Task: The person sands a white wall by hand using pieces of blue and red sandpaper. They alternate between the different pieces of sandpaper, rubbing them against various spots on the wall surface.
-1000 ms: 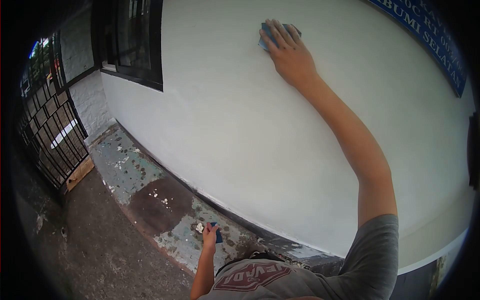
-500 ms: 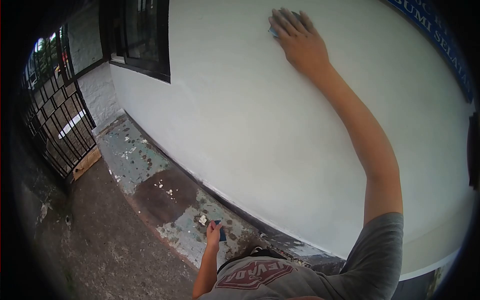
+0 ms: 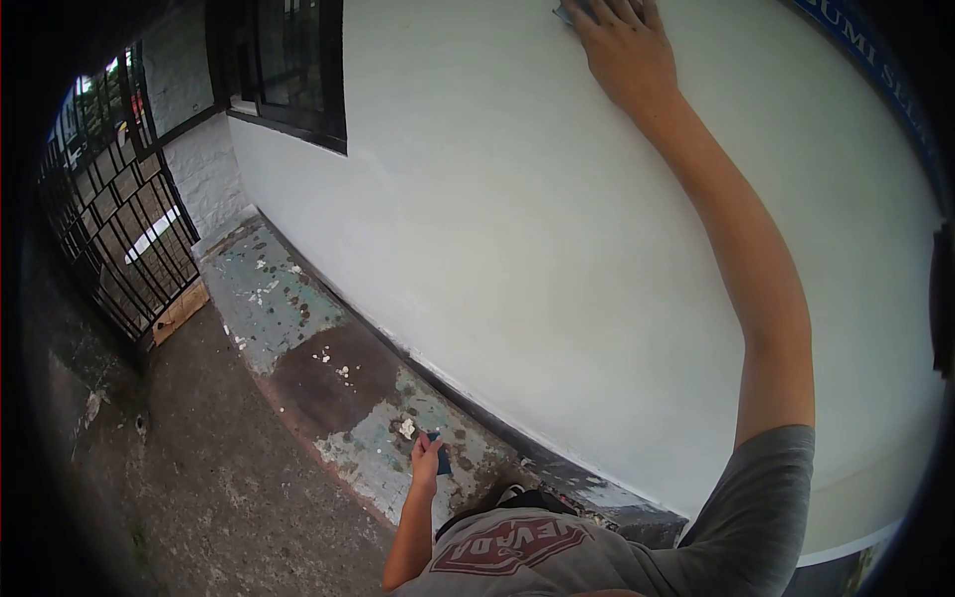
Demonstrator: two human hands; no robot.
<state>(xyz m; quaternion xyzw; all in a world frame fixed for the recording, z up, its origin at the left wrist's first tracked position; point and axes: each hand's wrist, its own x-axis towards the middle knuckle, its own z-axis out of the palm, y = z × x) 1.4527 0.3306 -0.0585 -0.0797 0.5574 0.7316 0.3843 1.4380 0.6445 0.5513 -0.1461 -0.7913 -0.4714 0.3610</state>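
Observation:
High on the white wall (image 3: 517,229), my right hand (image 3: 632,60) presses down with its fingers over a blue piece of what looks like sandpaper (image 3: 563,16). Only an edge of that piece shows; the fingertips reach the top of the view. Low beside my body, my left hand (image 3: 426,463) pinches a dark blue sheet (image 3: 443,460), also resembling sandpaper. That hand is above the stained ledge (image 3: 288,289), close to a whitish crumpled lump (image 3: 407,429).
A dark-framed window (image 3: 293,75) is set in the wall at upper left. A black barred gate (image 3: 124,219) stands at far left, beyond the rough concrete floor (image 3: 229,448). A blue sign with white letters (image 3: 865,50) hangs at upper right. White flakes (image 3: 343,373) lie on the ledge.
My right hand has slid up and slightly right along the wall with the blue piece under it. My left hand has barely moved. The view has shifted a little.

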